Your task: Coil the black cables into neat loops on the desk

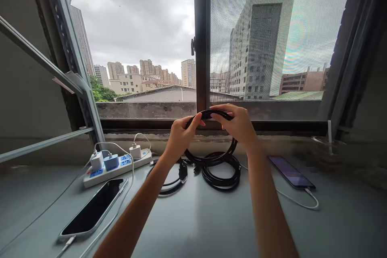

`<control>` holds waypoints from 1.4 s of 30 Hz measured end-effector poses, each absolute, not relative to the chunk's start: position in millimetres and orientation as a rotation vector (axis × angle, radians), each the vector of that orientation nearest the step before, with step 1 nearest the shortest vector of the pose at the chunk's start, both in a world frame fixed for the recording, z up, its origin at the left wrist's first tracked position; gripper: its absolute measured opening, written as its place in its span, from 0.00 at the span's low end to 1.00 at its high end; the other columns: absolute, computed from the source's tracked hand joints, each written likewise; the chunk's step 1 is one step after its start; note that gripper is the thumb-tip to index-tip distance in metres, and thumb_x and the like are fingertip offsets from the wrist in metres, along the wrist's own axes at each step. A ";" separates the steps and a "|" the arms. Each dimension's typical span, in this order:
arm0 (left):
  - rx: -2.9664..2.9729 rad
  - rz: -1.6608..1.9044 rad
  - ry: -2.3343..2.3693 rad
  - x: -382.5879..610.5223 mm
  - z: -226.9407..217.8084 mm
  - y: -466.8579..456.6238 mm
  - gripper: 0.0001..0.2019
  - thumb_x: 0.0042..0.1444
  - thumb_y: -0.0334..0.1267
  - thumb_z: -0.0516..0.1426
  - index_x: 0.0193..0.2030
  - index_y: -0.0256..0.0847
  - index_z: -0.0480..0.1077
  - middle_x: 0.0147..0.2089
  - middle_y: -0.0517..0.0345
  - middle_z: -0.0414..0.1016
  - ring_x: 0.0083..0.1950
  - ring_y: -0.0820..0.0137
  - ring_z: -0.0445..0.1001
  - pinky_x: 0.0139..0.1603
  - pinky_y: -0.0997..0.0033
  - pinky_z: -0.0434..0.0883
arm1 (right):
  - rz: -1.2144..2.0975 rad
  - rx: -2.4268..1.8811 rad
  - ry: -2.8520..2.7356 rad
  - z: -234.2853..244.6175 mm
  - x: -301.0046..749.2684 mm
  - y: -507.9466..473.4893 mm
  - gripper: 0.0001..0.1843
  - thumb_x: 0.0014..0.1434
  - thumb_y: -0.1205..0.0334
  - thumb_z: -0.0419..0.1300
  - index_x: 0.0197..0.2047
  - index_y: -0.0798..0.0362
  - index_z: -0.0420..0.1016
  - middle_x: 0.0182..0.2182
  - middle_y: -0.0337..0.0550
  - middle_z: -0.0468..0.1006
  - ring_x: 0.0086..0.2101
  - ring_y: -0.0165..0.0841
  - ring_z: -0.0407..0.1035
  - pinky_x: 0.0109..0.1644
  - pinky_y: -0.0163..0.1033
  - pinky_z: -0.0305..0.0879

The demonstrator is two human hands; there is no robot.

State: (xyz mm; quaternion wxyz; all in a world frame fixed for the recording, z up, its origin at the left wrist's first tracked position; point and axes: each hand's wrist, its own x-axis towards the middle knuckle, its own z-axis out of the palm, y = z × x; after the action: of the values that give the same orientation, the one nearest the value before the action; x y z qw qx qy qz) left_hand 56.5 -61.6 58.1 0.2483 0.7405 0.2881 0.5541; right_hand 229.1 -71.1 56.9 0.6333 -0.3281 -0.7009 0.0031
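Note:
Both my hands hold up a coiled black cable by the top of its loop, above the table near the window. My left hand pinches the loop's upper left side between thumb and fingers. On the upper right, my right hand is closed round the same strands. The lower part of the loop hangs in front of other cables. Behind and below it lies a second black cable coil on the table. Left of that rests another black cable with plug ends, partly hidden by my left forearm.
A white power strip with several chargers stands at the back left. In front of it lies a phone on a white charging cable. Another phone charges at the right. A metal frame rises at the left, before the window.

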 end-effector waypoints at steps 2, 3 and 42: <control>2.059 1.508 0.823 54.9 57.8 -61.1 0.24 0.54 0.57 0.53 0.25 0.36 0.72 0.13 0.68 0.48 0.15 0.80 0.47 0.17 0.75 0.47 | 0.032 -0.788 -1.605 56.8 229.0 -72.5 0.13 0.55 0.53 0.63 0.36 0.53 0.79 0.23 0.38 0.75 0.17 0.25 0.64 0.21 0.31 0.59; 2.080 1.517 0.853 54.7 57.5 -61.2 0.24 0.55 0.57 0.53 0.24 0.36 0.72 0.12 0.67 0.48 0.15 0.80 0.48 0.17 0.75 0.48 | 0.048 -0.817 -1.602 56.4 229.1 -72.9 0.14 0.54 0.51 0.63 0.33 0.55 0.79 0.19 0.37 0.72 0.16 0.26 0.65 0.20 0.31 0.59; 1.455 0.995 0.690 73.7 46.5 -61.9 0.22 0.50 0.56 0.59 0.23 0.37 0.63 0.14 0.73 0.39 0.15 0.84 0.36 0.12 0.82 0.38 | 0.059 -0.822 -1.791 58.4 243.8 -80.2 0.13 0.48 0.54 0.69 0.37 0.49 0.78 0.33 0.38 0.77 0.37 0.34 0.69 0.42 0.40 0.62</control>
State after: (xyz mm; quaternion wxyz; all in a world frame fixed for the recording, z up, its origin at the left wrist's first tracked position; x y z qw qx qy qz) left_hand 73.7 -61.9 46.5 0.5846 0.6236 0.2956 0.4266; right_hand 243.8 -80.2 58.4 0.5521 -0.3476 -0.7574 0.0249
